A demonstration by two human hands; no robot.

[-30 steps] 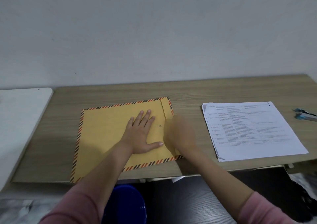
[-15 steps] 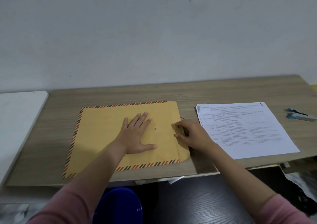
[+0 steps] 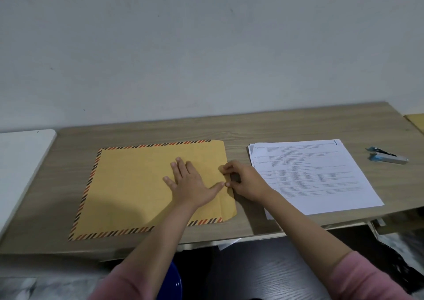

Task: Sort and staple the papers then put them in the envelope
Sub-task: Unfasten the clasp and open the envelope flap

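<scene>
Dim, even light — soft shadow left of forearm, edges bowed.

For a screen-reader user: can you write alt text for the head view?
The left hand presses flat on a yellow envelope while the right hand fingers its flap edge. White papers and a stapler lie right on the wooden desk.

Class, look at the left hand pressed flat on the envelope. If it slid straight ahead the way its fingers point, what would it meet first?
Only more envelope under the left hand, then bare table and probably the wall.
</scene>
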